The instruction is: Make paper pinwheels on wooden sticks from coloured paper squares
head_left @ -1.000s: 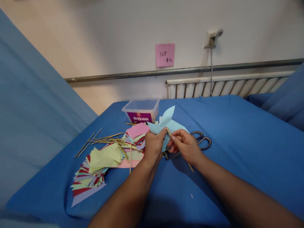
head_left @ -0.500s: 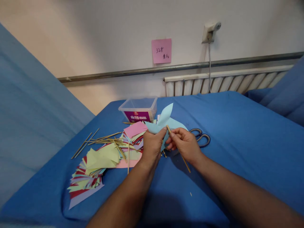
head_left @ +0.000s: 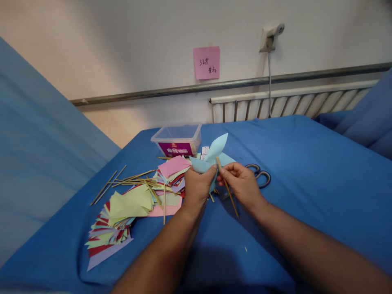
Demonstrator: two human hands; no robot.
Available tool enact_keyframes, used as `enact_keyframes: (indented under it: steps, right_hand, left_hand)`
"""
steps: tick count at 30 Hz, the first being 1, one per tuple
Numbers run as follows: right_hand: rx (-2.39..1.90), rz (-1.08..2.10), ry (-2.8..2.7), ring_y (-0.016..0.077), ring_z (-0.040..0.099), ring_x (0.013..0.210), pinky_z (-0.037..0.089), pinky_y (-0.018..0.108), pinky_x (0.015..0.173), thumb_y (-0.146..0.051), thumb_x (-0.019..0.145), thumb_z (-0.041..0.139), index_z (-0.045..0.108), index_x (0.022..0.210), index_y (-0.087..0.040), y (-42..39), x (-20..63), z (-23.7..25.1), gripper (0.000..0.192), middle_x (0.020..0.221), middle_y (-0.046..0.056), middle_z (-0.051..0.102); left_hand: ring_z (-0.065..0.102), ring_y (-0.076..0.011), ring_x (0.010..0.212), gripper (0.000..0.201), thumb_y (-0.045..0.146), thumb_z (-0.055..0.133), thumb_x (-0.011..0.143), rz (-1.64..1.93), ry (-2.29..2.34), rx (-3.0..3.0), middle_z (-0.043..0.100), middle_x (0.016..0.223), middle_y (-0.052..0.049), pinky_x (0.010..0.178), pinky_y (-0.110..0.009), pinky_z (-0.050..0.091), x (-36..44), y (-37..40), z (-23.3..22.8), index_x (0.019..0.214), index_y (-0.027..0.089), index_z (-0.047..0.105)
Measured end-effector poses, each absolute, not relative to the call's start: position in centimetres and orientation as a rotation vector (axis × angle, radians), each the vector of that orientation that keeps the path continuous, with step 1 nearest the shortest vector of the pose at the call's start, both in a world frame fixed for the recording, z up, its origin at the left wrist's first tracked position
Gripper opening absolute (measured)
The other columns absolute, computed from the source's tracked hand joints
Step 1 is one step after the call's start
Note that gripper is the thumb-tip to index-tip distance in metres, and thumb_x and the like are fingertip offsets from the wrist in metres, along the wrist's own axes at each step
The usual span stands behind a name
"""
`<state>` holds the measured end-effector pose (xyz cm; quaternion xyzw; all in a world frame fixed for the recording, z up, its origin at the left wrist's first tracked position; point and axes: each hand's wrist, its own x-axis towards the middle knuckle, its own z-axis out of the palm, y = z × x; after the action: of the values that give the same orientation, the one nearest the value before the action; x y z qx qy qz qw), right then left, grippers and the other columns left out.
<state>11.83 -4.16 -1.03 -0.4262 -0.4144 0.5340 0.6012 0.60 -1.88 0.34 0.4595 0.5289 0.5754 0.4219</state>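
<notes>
left hand [head_left: 197, 185]: fingers pinching light-blue paper pinwheel [head_left: 211, 159] | right hand [head_left: 241, 183]: fingers gripping wooden stick [head_left: 227, 188] at pinwheel | scissors [head_left: 260, 175] just behind, on blue surface [head_left: 306, 163]

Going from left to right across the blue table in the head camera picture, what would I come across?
Loose wooden sticks → fanned pile of coloured paper pieces → left hand gripping light blue paper → right hand pinching a stick → scissors.

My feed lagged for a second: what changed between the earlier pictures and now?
The right hand has swung the thin wooden stick steeper, its lower end drawn in toward the left hand. Both hands keep their grips: the left still pinches the light-blue folded paper. Scissors, paper pile and plastic box unchanged.
</notes>
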Motion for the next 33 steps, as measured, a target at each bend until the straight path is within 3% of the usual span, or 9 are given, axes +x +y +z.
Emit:
enact_keyframes:
  steps: [11, 23, 33]
  right_hand:
    - [-1.048, 1.124, -0.989, 0.0129, 0.056, 0.06, 0.043, 0.025, 0.058, -0.039, 0.071, 0.07, 0.065, 0.066, -0.017, -3.97, 12.2, -0.66, 0.022, 0.063, 0.001, 0.065]
    - [-1.027, 1.265, -0.972, 0.0089, 0.047, 0.045, 0.034, 0.021, 0.041, -0.044, 0.066, 0.072, 0.062, 0.071, -0.017, -4.17, 12.0, -0.53, 0.029, 0.05, -0.004, 0.054]
    - [-0.979, 1.267, -0.999, 0.0089, 0.047, 0.044, 0.035, 0.02, 0.04, -0.046, 0.066, 0.072, 0.059, 0.073, -0.018, -4.18, 11.92, -0.73, 0.031, 0.05, -0.005, 0.054]
  left_hand:
    - [0.057, -0.0139, 0.057, 0.03, 0.032, 0.079, 0.053, 1.475, 1.304, 1.144, 0.066, 0.069, -0.003, 0.056, -0.025, 0.045, 0.68, -1.89, 0.46, 0.07, 0.011, 0.067]
    - [0.053, -0.0125, 0.054, 0.029, 0.034, 0.079, 0.054, 1.5, 1.327, 1.154, 0.061, 0.062, -0.001, 0.052, -0.024, 0.042, 0.66, -1.86, 0.34, 0.064, 0.013, 0.062]
    - [0.05, -0.0113, 0.051, 0.029, 0.033, 0.079, 0.052, 1.508, 1.395, 1.204, 0.059, 0.058, 0.0, 0.048, -0.022, 0.038, 0.7, -2.1, 0.96, 0.062, 0.012, 0.061]
